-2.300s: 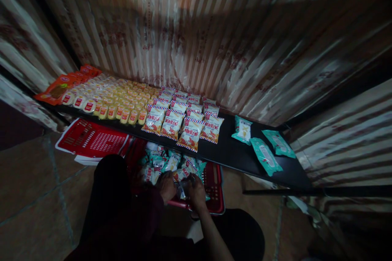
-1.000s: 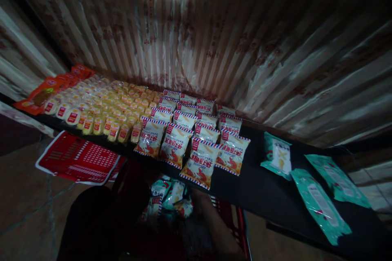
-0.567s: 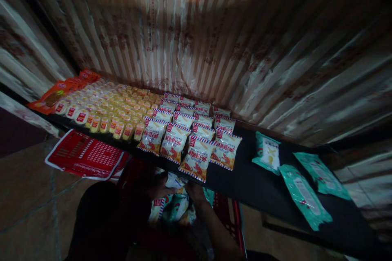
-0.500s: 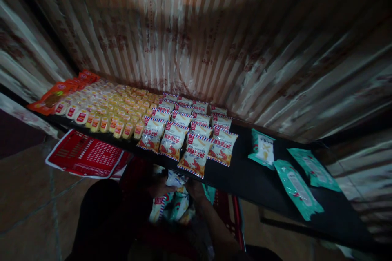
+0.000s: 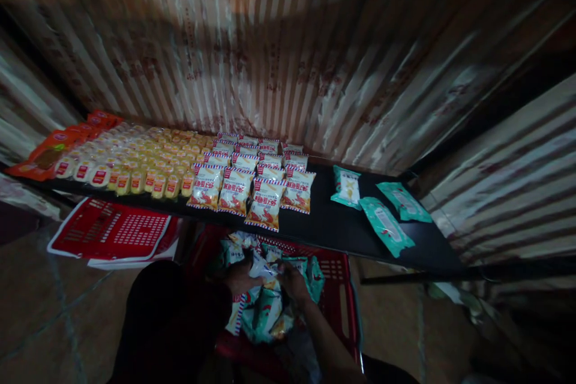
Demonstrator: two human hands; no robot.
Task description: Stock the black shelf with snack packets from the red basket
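Both my hands are down in a red basket (image 5: 338, 306) full of snack packets. My left hand (image 5: 237, 276) is closed on a pale packet (image 5: 261, 266) at the top of the pile. My right hand (image 5: 293, 280) grips the same bunch of teal and white packets (image 5: 265, 312) from the right. It is dark and the fingers are hard to make out. Just above the basket, rows of red, white and blue shrimp-snack bags (image 5: 252, 183) lie on a low black shelf (image 5: 333, 225).
Rows of small yellow packets (image 5: 135, 159) and orange packets (image 5: 49, 150) fill the shelf's left part. Three teal packets (image 5: 382, 210) lie to the right. A second red basket (image 5: 110, 231) sits on the floor at left. Corrugated metal walls close in behind and to the right.
The view has swung down and left, so the basket shows more fully. My hands have lifted a bunch of packets up out of the pile.
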